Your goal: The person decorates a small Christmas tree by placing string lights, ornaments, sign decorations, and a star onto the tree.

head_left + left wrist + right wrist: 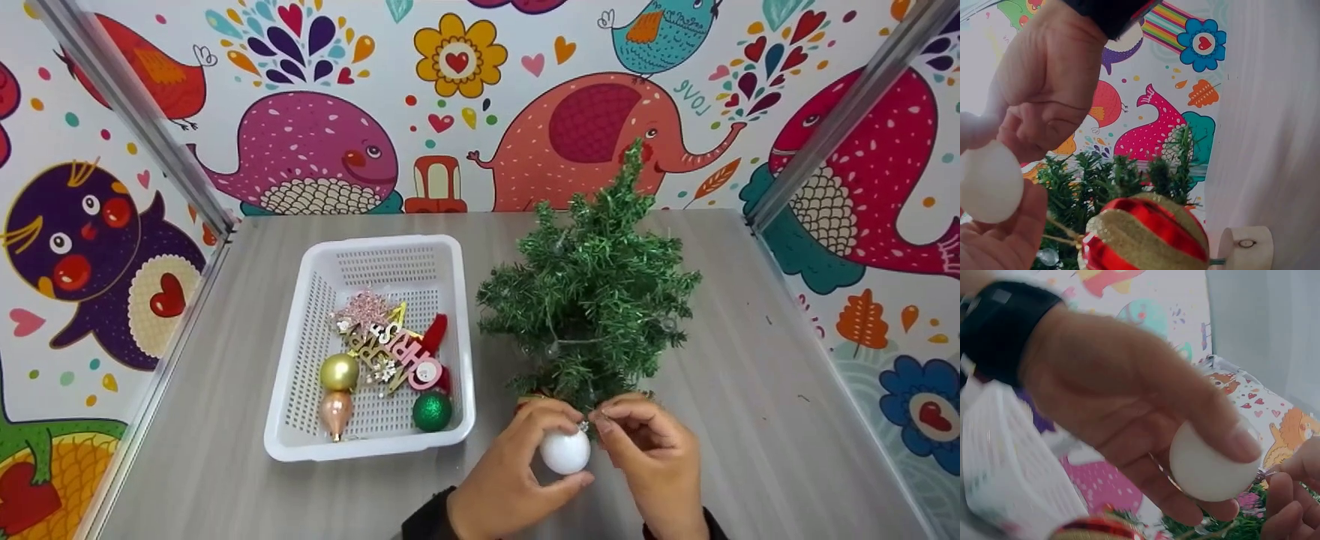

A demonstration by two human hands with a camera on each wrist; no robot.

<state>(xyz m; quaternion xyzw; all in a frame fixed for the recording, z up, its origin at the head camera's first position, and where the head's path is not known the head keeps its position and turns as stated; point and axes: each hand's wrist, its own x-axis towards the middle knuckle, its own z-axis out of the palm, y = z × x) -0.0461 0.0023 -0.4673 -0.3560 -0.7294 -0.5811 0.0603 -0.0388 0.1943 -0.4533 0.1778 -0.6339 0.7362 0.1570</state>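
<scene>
A smooth white Christmas ball (565, 452) is held between the thumb and fingers of my left hand (517, 469), just in front of a small green Christmas tree (600, 300). Close beside the ball's cap, my right hand (652, 450) pinches what looks like its thin hanging string; the fingertips mostly cover it. The right wrist view shows the white ball (1207, 461) resting against the left fingers, its cap turned toward the right hand (1292, 500). On the tree's lower part hangs a red-and-gold striped ball (1145, 233), seen large in the left wrist view.
Left of the tree stands a white plastic basket (281, 390). In it lie a gold ball (339, 372), a rose-gold drop ornament (336, 412), a green glitter ball (432, 411) and a Merry Christmas sign (405, 352). Printed panels (450, 112) enclose the grey table (780, 420).
</scene>
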